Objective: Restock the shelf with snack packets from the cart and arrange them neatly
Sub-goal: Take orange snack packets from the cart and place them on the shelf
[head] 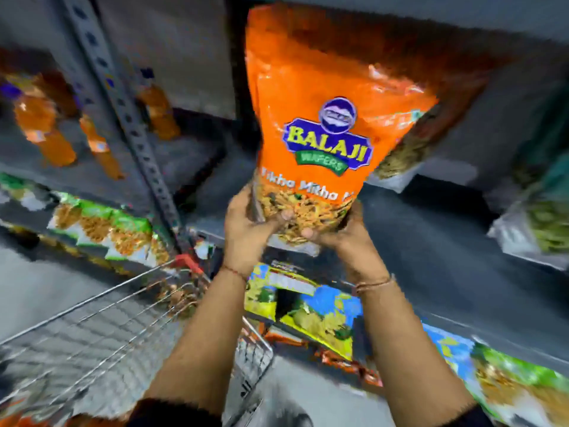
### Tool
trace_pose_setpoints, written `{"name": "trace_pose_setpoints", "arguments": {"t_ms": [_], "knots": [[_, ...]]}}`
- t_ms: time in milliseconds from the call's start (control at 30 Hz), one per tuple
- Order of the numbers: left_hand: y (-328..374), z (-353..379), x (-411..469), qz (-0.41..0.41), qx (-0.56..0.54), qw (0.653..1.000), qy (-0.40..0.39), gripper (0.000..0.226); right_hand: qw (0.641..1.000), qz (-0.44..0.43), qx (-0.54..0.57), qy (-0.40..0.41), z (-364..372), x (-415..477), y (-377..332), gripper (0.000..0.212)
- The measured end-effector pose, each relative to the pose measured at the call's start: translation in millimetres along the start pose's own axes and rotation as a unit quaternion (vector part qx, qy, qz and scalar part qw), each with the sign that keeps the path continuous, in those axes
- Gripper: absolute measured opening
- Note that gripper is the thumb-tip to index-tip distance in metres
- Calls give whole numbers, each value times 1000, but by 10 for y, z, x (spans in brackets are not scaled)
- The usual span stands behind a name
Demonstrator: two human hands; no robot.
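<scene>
Grey metal shelf [431, 241] bare through the middle. At three o'clock, a green-filled clear packet [542, 223] on its board. At one o'clock, another packet [400, 149], leaning. At nine o'clock, on the neighbouring bay, orange bottles [46, 127]; below them, green-topped packets [101, 226] in a row.

Dim overall, with cool grey tones. Sharpest on the glossy orange snack packet [320, 118], with white glare streaks near its upper right. Heavily smeared and blocky toward the edges: orange drink bottles [46, 131], silver wire cart [107, 328]. Curved by wide-angle distortion at the borders.
</scene>
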State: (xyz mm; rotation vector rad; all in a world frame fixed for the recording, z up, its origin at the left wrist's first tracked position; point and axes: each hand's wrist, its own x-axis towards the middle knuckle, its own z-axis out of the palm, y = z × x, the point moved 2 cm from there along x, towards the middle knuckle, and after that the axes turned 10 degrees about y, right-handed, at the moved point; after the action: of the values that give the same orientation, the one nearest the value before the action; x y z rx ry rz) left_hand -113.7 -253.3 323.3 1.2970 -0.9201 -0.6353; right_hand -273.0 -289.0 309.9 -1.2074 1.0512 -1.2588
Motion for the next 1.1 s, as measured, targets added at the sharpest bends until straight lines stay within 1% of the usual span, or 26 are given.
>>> {"name": "trace_pose_setpoints", "arguments": {"t_ms": [33,67,133,167,267,300,434,534,601,667,734,834,1001,1035,1101], "knots": [[-3,246,51,5,15,1000,-17,42,1000,-8,1,29,-204,85,-38,76],[-28,449,81,5,32,999,-29,39,999,-14,-1,50,-387,155,-64,84],[-98,891,133,-11,20,998,-63,40,997,-27,-15,77,-729,291,-98,102],[-136,1092,156,-24,6,996,-85,42,995,-27,-24,88,-876,357,-80,104],[-229,1646,233,-63,12,989,-135,53,989,-18,-37,140,-1295,560,-78,85],[-265,1786,266,-69,18,987,-145,53,987,-13,-42,152,-1403,632,-61,81],[-383,2206,405,-55,81,981,-169,51,983,-4,-62,174,-1694,877,4,80],[-548,2340,464,-62,88,976,-188,58,981,0,-67,180,-1777,967,76,89],[-690,2373,478,-63,90,971,-211,74,982,3,-75,176,-1811,1018,113,94],[-784,2372,460,-67,90,967,-230,84,983,12,-76,169,-1835,1073,140,89],[-871,2387,465,-73,93,966,-232,87,984,17,-73,164,-1853,1117,171,80],[-950,2406,477,-81,95,965,-231,91,983,22,-82,160,-1868,1137,234,81],[-981,2421,471,-83,108,965,-223,88,982,32,-87,166,-1862,1103,264,76],[-976,2410,449,-82,114,965,-220,89,980,39,-90,171,-1852,1058,289,79],[-927,2324,368,-87,107,970,-201,94,972,41,-95,212,-1799,932,361,93]]}}
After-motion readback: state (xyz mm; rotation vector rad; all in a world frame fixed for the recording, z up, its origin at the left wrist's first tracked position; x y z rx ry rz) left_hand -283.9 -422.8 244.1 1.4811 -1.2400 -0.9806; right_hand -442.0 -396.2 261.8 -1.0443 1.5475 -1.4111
